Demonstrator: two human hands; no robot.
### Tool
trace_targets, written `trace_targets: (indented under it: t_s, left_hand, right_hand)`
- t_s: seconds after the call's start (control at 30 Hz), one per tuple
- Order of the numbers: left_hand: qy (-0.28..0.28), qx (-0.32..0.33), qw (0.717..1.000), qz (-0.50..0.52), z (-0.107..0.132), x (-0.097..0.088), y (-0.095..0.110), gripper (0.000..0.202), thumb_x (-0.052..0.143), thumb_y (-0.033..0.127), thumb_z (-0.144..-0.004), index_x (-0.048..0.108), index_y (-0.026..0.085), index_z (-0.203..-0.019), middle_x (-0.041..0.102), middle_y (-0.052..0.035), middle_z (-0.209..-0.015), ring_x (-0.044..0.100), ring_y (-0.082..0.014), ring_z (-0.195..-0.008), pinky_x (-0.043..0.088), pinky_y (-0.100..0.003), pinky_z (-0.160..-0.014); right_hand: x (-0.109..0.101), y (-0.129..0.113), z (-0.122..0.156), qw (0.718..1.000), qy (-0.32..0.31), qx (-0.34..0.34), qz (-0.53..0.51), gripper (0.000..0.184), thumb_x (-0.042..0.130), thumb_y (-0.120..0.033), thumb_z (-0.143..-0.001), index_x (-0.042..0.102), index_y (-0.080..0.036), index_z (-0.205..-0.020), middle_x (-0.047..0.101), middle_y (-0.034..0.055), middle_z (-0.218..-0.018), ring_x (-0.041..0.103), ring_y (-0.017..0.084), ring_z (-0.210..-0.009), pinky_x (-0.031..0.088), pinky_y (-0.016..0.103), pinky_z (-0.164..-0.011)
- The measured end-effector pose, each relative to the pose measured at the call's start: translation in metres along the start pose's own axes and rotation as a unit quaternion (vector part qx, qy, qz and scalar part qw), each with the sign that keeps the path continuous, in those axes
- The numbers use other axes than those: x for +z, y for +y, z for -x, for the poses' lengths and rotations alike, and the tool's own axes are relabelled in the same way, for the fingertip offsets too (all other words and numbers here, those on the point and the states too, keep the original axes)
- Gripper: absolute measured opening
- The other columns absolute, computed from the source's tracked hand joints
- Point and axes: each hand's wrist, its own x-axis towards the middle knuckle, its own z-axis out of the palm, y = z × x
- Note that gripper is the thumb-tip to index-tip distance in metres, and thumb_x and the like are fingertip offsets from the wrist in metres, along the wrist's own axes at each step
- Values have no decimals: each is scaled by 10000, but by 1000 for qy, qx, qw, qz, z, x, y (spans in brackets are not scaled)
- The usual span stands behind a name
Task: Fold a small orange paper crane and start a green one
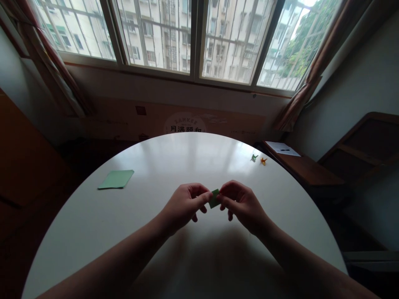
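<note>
Both hands meet above the middle of a round white table [149, 232]. Between them is a small folded green paper [214, 198]. My left hand [183, 205] pinches its left edge with thumb and forefinger, the other fingers curled under. My right hand [240, 203] pinches its right edge the same way. The paper is held just above the tabletop.
A stack of light green paper sheets [116, 179] lies at the table's left. Two tiny folded paper figures, one green [254, 157] and one orange [264, 161], stand at the far right edge. A wooden side desk [307, 168] with a white sheet [283, 148] is beyond, under a wide window.
</note>
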Motion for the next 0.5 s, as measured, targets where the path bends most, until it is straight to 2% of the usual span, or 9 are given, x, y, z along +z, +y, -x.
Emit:
trace_targets:
  t_s: [0.17,0.33,0.5]
  left_hand:
    - [11,21,1000,12,0,1,-3,219,679,322,-830,694,109,-880,704,-65,-744,646,-158,-610,454,-189,-405]
    - [44,61,996,38,3,3,-4,261,685,278,-825,684,119,-1033,715,-38,-688,619,-141,-530,453,-191,-382]
    - [69,102,992,22,6,6,-3,194,671,200,-802,747,123,-964,748,-61,-746,635,-142,-565,461,-190,-406]
  right_hand:
    - [2,0,2,999,14,-23,22,255,764,-308,-821,624,-206,-1008,717,22,-785,645,144,-608,478,179,-391]
    - [4,-1,3,998,28,-56,28,228,792,-295,-796,661,-199,-956,709,22,-757,654,144,-612,481,172,-393]
    - [4,0,4,998,31,-51,-31,278,819,-274,-778,605,-218,-946,726,0,-752,647,132,-557,481,171,-383]
